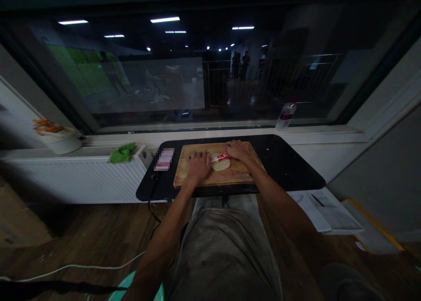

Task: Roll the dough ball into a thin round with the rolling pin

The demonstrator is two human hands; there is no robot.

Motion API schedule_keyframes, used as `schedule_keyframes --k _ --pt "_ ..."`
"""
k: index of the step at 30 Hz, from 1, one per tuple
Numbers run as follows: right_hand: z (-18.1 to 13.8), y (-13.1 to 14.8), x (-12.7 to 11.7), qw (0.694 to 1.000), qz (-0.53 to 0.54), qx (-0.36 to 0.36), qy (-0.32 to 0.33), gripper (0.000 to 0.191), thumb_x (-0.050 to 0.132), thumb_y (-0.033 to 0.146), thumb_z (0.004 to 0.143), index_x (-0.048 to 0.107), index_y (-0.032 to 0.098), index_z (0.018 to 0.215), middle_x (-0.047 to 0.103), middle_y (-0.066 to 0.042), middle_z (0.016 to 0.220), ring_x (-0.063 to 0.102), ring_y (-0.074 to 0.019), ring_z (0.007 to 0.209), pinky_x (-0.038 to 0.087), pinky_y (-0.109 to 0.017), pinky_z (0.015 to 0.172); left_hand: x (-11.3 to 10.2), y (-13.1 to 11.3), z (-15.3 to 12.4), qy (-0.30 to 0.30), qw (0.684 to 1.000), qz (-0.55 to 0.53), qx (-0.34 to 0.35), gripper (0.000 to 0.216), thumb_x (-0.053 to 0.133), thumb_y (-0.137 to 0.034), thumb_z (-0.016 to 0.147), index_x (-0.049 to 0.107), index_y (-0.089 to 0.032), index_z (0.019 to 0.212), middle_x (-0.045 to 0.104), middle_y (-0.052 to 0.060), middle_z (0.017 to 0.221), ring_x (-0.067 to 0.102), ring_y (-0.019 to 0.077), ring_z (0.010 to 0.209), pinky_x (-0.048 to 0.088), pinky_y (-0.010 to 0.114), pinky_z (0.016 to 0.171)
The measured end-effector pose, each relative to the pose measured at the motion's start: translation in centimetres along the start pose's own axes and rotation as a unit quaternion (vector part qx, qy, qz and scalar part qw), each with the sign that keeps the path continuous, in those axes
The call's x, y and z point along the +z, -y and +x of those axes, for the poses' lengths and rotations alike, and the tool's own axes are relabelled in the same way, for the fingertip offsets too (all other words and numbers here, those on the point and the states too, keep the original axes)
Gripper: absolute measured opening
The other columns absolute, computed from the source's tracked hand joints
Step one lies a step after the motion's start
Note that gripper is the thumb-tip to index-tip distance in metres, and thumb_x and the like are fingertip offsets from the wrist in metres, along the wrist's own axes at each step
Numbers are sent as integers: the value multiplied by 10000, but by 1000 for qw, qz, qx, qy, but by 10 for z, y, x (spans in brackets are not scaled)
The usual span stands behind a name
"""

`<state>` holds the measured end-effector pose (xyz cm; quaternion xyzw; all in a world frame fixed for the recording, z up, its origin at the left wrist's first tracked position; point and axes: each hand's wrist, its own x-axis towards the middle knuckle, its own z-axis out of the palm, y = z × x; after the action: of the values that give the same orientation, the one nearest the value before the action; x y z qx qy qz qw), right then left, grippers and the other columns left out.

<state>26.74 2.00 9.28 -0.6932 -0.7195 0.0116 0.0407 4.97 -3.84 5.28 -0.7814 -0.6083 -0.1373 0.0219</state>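
Observation:
A round, flat piece of dough point(221, 165) lies on a wooden cutting board point(184, 178). Across its upper part rests a slim red-and-white tube point(219, 158), slightly tilted up to the right. My left hand point(199, 166) is over the tube's left end, fingers curled down on it. At the right end, my right hand point(238, 150) grips the tube in the same way. Both palms hide the tube's ends, so its exact kind does not show.
The board sits on a black table point(289, 169). A phone with a blurred screen point(164, 159) lies left of the board. A plastic bottle point(285, 116) stands on the windowsill. A green cloth point(123, 153) drapes over the radiator point(82, 178). A white box point(329, 211) sits low at right.

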Motion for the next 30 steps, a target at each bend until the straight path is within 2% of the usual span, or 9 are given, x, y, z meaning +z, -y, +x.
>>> schedule_keyframes --k 10,18,24,30 --pt "-6 1 1 999 15 13 -32 547 384 376 1211 812 245 1526 780 -118 1585 717 -310 1444 503 -405 1220 -5 0 5 10 1000 7 -13 585 288 -419 1246 674 -183 1617 752 210 1558 622 412 1486 501 567 1204" --pt "-33 -1 6 998 8 28 -59 569 359 352 1229 874 197 1415 788 -165 1558 718 -318 1455 510 -387 1213 -4 -1 4 -3 1000 -5 -10 531 346 -402 1233 741 -201 1526 784 189 1511 646 389 1456 489 547 1217" --pt "-54 -2 9 997 -6 26 -77 563 349 309 1234 871 158 1382 806 -179 1515 737 -289 1416 509 -356 1205 -4 -2 3 -5 1000 -5 1 502 375 -385 1230 762 -211 1499 792 169 1509 663 367 1430 497 517 1194" --pt "-69 -5 16 996 -19 22 -87 540 358 299 1234 863 144 1346 815 -181 1484 738 -299 1393 527 -347 1162 -4 -1 3 2 1000 -16 12 482 366 -401 1242 767 -250 1464 808 133 1487 665 345 1426 503 492 1170"
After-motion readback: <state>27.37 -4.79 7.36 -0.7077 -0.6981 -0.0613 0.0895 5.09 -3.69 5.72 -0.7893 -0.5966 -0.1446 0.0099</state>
